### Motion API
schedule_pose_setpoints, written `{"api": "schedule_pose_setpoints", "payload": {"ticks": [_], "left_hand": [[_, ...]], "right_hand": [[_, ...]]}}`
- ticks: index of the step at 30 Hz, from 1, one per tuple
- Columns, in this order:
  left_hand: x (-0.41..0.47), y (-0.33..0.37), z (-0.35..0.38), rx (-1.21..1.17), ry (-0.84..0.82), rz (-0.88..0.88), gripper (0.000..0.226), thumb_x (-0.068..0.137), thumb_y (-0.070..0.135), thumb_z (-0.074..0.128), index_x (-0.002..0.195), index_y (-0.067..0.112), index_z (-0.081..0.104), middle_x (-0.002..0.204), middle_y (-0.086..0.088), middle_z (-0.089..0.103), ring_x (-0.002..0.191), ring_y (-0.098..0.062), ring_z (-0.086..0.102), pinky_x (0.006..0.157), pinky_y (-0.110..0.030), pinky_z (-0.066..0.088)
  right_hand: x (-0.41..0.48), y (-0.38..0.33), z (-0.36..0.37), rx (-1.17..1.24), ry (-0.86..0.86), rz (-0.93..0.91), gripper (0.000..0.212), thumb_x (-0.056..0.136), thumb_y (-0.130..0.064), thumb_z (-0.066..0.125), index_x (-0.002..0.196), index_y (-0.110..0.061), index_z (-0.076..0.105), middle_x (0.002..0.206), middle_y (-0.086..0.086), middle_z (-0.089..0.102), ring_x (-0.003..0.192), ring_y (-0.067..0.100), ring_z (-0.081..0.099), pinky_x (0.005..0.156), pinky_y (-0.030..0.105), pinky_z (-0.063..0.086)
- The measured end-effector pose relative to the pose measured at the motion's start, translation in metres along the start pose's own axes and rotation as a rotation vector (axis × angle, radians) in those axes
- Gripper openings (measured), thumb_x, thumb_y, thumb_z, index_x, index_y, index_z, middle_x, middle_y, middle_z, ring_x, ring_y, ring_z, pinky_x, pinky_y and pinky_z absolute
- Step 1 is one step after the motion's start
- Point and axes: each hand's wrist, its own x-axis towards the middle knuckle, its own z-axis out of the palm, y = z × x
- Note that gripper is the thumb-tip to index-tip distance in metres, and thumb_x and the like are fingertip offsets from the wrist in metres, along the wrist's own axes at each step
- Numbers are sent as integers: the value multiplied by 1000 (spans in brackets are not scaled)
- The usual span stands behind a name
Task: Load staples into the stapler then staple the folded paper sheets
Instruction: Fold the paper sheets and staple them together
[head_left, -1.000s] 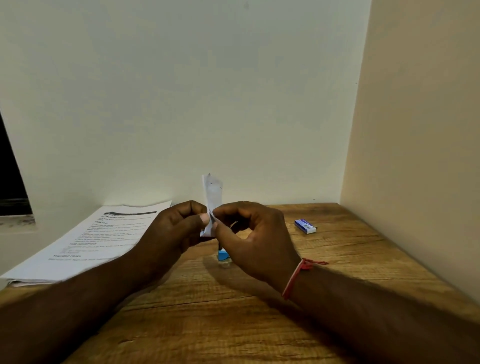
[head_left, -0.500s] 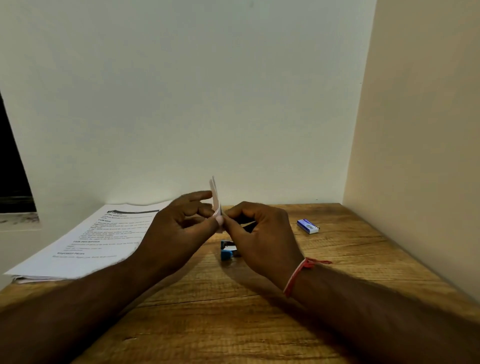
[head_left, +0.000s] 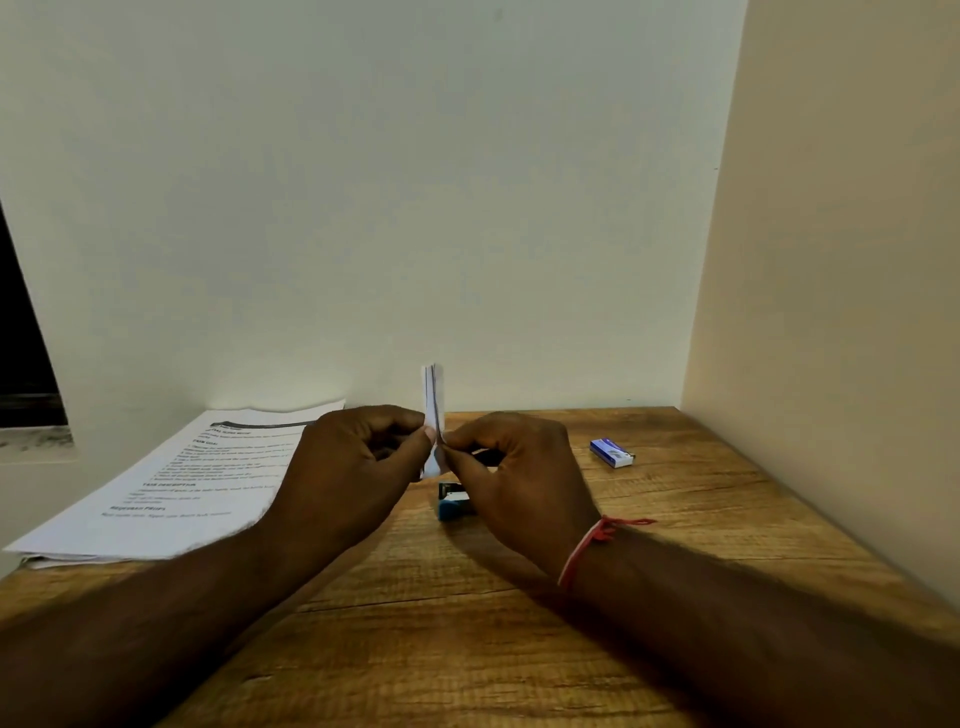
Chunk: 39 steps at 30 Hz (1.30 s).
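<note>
A small folded piece of white paper (head_left: 432, 397) stands upright, edge-on to me, above the wooden table (head_left: 467, 649). My left hand (head_left: 353, 467) pinches it from the left and my right hand (head_left: 519, 478) pinches it from the right, fingertips meeting at its lower half. Just below my hands a small blue and black stapler (head_left: 451, 501) lies on the table, partly hidden by my right hand. A blue and white staple box (head_left: 612, 453) lies further right.
A stack of printed paper sheets (head_left: 171, 488) lies on the left part of the table, against the back wall. A side wall closes the table's right edge. A red thread band is on my right wrist.
The folded paper has turned from showing its flat face to standing edge-on, and my hands have shifted slightly so more of the stapler shows beneath them.
</note>
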Motion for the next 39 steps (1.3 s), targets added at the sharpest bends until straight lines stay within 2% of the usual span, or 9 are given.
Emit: {"api": "schedule_pose_setpoints", "payload": {"ticks": [3,7,13,19,22,24,27,31,39], "left_hand": [[1,3,0,2,6,-28,15,101,25,81,87,30,86,72,14,81,69,-4,79,66,-12,53],[2,3,-4,26,-18,-10,20,101,27,80,85,37,85,74,18,81,74,-6,79,65,-9,51],[2,3,-7,-68,-60,-56,8,99,32,83,99,34,90,84,16,85,81,-2,80,74,-21,58],[-1,4,-3,-160,-65,-108,8,99,30,83,99,30,91,87,11,87,84,-8,84,82,-29,65],[0,4,-2,-211,-76,-151,9,99,30,82,102,28,91,90,7,88,86,-14,85,88,-39,69],[1,3,-2,-229,-80,-163,10,99,32,83,102,29,91,91,5,88,86,-17,85,90,-43,70],[1,2,-5,-178,-77,-127,9,98,34,83,100,31,91,88,7,88,84,-14,84,83,-35,67],[2,2,-7,-147,-85,-92,10,98,33,83,103,30,91,89,13,88,83,-7,84,80,-25,63],[3,4,-7,-58,-91,-13,6,97,30,85,96,33,91,81,17,85,77,-1,81,70,-13,59]], "right_hand": [[-1,0,3,-47,4,-44,14,98,-23,83,110,-21,89,104,-7,85,96,3,77,87,24,65],[-2,-6,4,18,-28,87,14,99,-31,81,110,-26,89,108,-11,84,99,-1,76,88,16,63],[-1,-9,5,92,-31,233,12,104,-33,75,103,-27,86,94,-16,81,91,-4,73,74,6,56],[3,-8,6,261,-36,391,15,105,-23,71,92,-21,77,90,-4,80,84,10,79,76,35,70],[3,-9,4,310,-47,415,15,104,-18,69,91,-15,76,86,-5,78,79,-5,74,64,17,63],[3,-8,4,337,-40,417,15,103,-19,70,92,-14,78,86,-5,79,81,-6,74,65,18,63],[3,-7,4,314,-48,390,13,104,-30,74,94,-23,81,92,-7,82,89,3,77,72,18,63],[5,-7,2,239,-48,348,16,104,-33,75,92,-26,82,86,-10,80,87,-1,73,63,6,52],[4,-10,-1,294,-13,314,13,103,-31,76,94,-24,81,86,-7,81,84,4,77,66,16,60]]}}
